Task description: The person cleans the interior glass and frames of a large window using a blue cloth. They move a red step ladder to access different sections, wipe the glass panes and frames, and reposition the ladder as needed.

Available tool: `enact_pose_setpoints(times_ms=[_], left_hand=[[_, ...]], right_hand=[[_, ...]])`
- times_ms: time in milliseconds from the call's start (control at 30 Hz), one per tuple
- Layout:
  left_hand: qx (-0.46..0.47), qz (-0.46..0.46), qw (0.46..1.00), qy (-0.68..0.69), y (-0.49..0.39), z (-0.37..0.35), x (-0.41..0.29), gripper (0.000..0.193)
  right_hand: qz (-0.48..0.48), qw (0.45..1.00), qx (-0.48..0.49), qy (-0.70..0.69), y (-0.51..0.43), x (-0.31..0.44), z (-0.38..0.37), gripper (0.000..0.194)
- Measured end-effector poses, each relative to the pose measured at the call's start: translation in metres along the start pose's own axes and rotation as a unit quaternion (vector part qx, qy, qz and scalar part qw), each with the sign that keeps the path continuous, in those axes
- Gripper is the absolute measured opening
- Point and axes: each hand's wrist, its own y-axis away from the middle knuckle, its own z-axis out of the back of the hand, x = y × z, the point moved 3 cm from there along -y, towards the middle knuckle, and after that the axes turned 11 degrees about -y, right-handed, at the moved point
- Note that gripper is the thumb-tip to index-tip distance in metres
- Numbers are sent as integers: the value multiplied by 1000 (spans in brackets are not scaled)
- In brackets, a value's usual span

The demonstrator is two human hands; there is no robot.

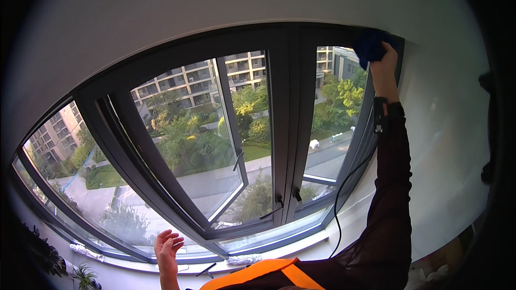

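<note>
My right hand (385, 62) reaches high and grips a dark blue cloth (369, 46). The cloth lies against the top right corner of the dark window frame (334, 34), partly over the glass edge. A dark strap with a small device (382, 114) circles my right wrist. My left hand (167, 245) is raised low at the left, fingers loosely bent, with nothing in it. Behind it are the lower window panes and the white sill (310, 243). One casement sash (231, 129) stands tilted outward, its handle (238, 160) on the side.
A squeegee (207, 270) and a fluffy white washer sleeve (244, 259) rest on the sill. A crumpled white cloth (86, 251) lies farther left, near potted plants (84, 276). A black cable (338, 209) hangs along the right side. Window handles (297, 196) project from the middle frame.
</note>
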Motion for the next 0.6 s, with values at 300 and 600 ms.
enact_pose_setpoints(times_ms=[300,600], left_hand=[[9,-21,999,-37,-30,25,19,32],[88,-96,986,-103,-77,-48,-29,24]], right_hand=[[512,605,315,522,29,-1,-96,58],[627,527,391,420,154,-131,-200,39]])
